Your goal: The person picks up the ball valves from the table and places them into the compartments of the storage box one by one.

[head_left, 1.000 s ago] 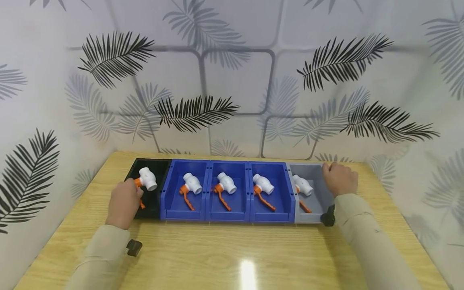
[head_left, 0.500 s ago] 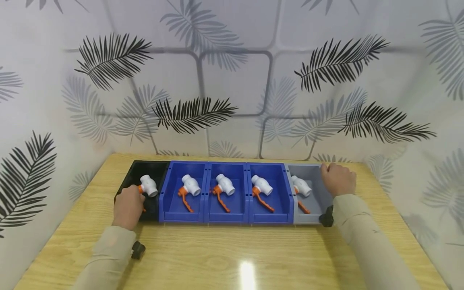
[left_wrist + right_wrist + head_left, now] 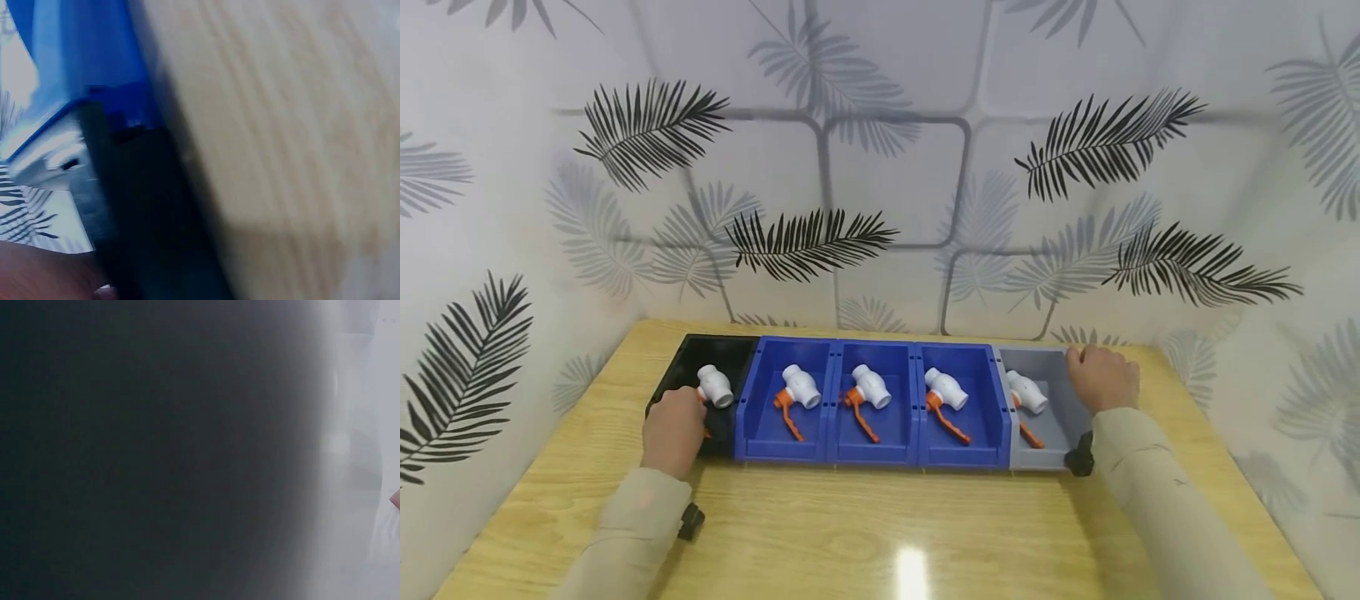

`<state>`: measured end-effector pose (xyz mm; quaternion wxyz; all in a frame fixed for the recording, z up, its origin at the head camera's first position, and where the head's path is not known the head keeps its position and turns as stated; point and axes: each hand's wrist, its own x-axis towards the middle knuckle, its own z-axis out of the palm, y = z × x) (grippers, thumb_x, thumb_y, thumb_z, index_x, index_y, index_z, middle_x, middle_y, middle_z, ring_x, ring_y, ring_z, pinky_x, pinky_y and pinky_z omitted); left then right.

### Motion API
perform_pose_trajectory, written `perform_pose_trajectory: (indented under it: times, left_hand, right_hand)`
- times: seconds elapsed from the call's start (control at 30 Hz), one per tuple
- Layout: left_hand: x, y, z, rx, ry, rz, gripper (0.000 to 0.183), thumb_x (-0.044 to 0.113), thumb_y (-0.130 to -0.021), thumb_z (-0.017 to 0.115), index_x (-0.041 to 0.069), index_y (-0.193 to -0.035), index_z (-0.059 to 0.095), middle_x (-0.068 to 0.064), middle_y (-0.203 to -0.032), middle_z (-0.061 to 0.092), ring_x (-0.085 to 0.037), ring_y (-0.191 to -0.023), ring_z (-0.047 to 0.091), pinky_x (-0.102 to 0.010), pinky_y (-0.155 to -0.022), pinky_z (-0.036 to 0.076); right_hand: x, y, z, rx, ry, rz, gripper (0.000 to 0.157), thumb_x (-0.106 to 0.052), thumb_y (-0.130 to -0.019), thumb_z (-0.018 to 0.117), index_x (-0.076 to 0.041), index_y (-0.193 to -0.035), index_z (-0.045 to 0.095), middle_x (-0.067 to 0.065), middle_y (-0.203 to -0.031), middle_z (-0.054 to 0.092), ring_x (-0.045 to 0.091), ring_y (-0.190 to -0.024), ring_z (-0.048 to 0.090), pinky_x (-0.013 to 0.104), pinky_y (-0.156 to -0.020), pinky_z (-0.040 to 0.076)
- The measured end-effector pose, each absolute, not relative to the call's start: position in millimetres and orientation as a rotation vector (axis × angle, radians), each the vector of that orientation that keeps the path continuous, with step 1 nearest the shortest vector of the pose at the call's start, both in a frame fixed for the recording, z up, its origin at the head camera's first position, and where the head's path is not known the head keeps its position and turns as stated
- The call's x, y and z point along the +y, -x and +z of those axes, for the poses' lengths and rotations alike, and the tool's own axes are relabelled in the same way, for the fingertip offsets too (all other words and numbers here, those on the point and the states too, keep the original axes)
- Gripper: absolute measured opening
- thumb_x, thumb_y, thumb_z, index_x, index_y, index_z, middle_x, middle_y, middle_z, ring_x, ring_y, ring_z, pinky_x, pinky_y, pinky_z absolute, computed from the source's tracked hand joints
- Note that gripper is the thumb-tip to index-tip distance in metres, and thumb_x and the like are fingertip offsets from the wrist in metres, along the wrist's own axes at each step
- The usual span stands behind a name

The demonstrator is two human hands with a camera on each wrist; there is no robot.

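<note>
In the head view, my left hand (image 3: 673, 432) is curled over the front left part of a black bin (image 3: 721, 343). It grips the orange handle side of a white ball valve (image 3: 717, 387) lying in that bin. Fingers hide much of the handle. The left wrist view shows the black bin's wall (image 3: 165, 219), with part of my hand (image 3: 47, 275) at lower left. At the other end of the row, my right hand (image 3: 1103, 380) is curled over the right rim of a grey bin (image 3: 1063, 417). Darkness fills most of the right wrist view.
Between the end bins stand blue bins, left (image 3: 781, 452), middle (image 3: 871, 454) and right (image 3: 962, 456). Each holds a white ball valve with an orange handle, and another valve (image 3: 1028, 392) lies in the grey bin. The wooden table (image 3: 805, 533) meets a leaf-patterned wall behind.
My left hand has moved right and lowered the valve deeper into the black bin. My right hand stays on the grey bin. The head view has shifted slightly.
</note>
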<state>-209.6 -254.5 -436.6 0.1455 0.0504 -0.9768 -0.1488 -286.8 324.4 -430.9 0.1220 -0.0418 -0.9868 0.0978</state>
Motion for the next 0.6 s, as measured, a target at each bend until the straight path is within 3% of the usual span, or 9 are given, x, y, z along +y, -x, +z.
perform_pose_trajectory:
  times: [0.2,0.37,0.6]
  left_hand:
    - [-246.5,206.9,-423.1,-2.715,-0.059,-0.407,0.020,0.013,-0.088,0.054,-0.002,-0.074,0.052,-0.021,-0.063,0.055,-0.038,-0.055,0.056,-0.049,-0.043,0.041]
    - [-242.3,199.2,-407.1,-2.620,0.115,-0.450,0.018,0.014,-0.088,0.057,-0.003,-0.094,0.059,-0.014,-0.070,0.057,-0.027,-0.057,0.053,-0.040,-0.044,0.042]
    - [-237.7,178.6,-400.4,-2.592,0.273,-0.414,0.042,0.031,-0.088,0.061,-0.002,-0.114,0.056,-0.016,-0.090,0.062,-0.027,-0.073,0.058,-0.042,-0.058,0.049]
  right_hand:
    - [333.2,285.5,-430.5,-2.806,0.066,0.252,0.045,-0.036,-0.097,0.031,-0.004,-0.072,0.051,0.017,-0.068,0.055,0.039,-0.066,0.053,0.056,-0.063,0.034]
    - [332.1,271.7,-417.5,-2.761,-0.013,0.249,0.038,-0.035,-0.095,0.042,0.000,-0.090,0.057,0.022,-0.084,0.059,0.040,-0.076,0.055,0.056,-0.067,0.034]
    - [313.4,230.9,-402.7,-2.632,-0.241,0.210,0.034,-0.035,-0.089,0.054,-0.003,-0.097,0.061,0.018,-0.091,0.062,0.038,-0.084,0.056,0.051,-0.064,0.034]
